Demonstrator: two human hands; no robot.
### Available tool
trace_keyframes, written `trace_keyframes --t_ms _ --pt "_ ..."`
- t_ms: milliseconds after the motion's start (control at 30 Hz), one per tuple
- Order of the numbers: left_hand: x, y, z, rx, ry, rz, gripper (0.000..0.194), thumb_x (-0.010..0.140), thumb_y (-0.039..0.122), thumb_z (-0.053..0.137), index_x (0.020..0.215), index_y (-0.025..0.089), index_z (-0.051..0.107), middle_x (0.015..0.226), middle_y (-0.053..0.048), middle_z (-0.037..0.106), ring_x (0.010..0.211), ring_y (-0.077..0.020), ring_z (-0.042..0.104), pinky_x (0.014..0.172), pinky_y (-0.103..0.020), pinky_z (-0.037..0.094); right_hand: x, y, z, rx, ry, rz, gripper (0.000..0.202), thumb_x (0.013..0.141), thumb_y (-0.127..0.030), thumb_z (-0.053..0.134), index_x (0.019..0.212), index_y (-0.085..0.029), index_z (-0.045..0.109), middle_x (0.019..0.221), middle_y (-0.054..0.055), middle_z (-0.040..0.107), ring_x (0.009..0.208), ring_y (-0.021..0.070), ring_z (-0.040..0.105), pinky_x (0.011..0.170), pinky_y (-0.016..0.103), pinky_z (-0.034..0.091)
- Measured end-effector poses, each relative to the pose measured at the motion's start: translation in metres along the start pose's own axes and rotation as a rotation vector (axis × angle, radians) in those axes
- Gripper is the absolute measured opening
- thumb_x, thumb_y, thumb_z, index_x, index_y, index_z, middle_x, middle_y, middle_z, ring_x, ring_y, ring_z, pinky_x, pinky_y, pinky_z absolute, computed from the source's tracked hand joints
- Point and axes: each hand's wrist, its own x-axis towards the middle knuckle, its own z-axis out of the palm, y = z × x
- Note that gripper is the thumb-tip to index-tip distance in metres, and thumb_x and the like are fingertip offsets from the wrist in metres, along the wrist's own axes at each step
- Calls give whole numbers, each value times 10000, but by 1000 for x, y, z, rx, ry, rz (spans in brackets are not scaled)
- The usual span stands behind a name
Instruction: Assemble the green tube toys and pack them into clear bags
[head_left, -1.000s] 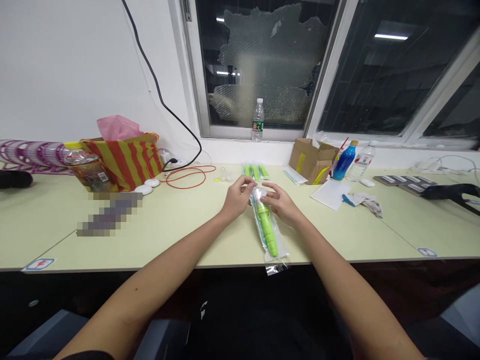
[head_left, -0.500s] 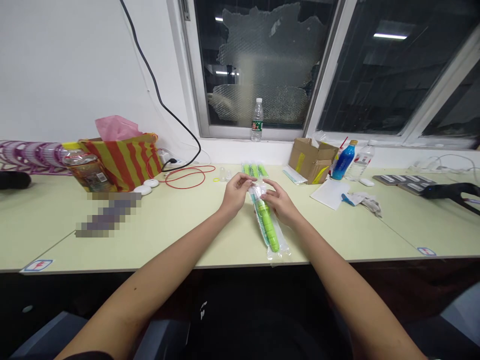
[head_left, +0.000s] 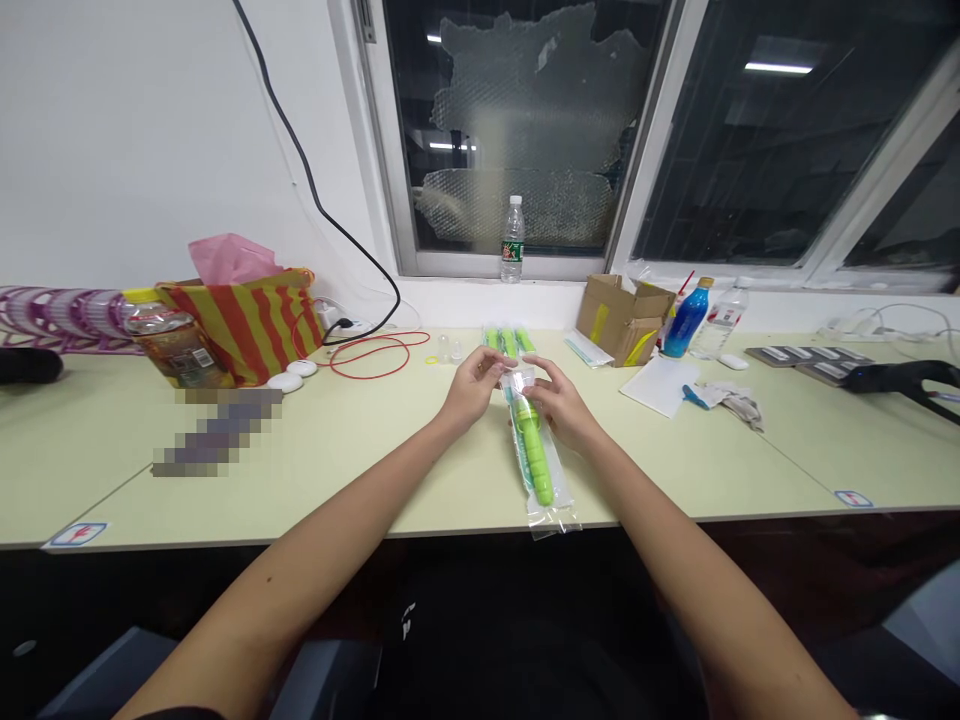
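Note:
A clear plastic bag lies near the table's front edge, its lower end reaching over that edge. Inside it is a green ribbed stick-like item with a printed card along its left side. My left hand pinches the bag's top end between thumb and fingers. At the upper right side, my right hand has its fingers closed on the same bag. Just beyond my hands lie several similar green packets.
Left: a striped bag, a yellow-capped bottle, white round discs and a red cable. Small clear caps sit near the cable. Right: a cardboard box, white paper, a blue bottle and a glove.
The lower end of the bag with the green item has swung slightly left and down, toward the table's front edge. Both hands keep nearly the same place and grip.

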Motion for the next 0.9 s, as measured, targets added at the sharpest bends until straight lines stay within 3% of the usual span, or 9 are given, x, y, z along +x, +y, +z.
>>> trace_keyframes --t_ms 233,367,500,700,800,900 --pt "-2 -6 5 -67 -9 -76 272 799 374 685 954 190 557 958 -58 662 805 -144 616 636 -269 552 6 5 6 -27 175 26 363 721 -455 679 1009 -263 571 730 -24 629 632 175 580 570 296 449" --pt "-2 -7 12 -138 61 -196 350 726 293 754 994 193 551 892 -37 641 771 -144 625 639 -286 552 8 9 7 -138 293 -31 234 741 -392 630 917 -246 581 608 -39 561 546 154 513 509 267 381" --pt "-3 -5 15 -210 100 -378 330 697 290 784 927 161 585 802 -36 620 734 -152 619 622 -302 546 9 11 7 -196 329 -98 221 758 -358 587 942 -238 576 576 -47 536 528 147 487 511 264 367" --pt "-2 -4 13 -222 91 -335 226 648 259 802 769 124 667 754 -39 630 695 -129 600 638 -295 544 7 9 6 -242 335 -152 318 785 -480 614 948 -207 628 681 -4 600 617 165 534 584 289 412" --pt "-2 -4 12 -214 83 -323 219 639 263 806 752 131 674 736 -36 638 679 -128 602 628 -290 538 8 9 4 -206 291 -129 365 733 -458 693 996 -209 646 687 -2 621 642 179 565 605 299 431" --pt "-2 -4 13 -194 85 -320 203 640 254 800 740 133 672 727 -33 638 665 -123 597 622 -288 537 11 12 1 -156 292 -113 315 685 -403 735 919 -199 677 746 22 653 666 183 582 584 298 433"
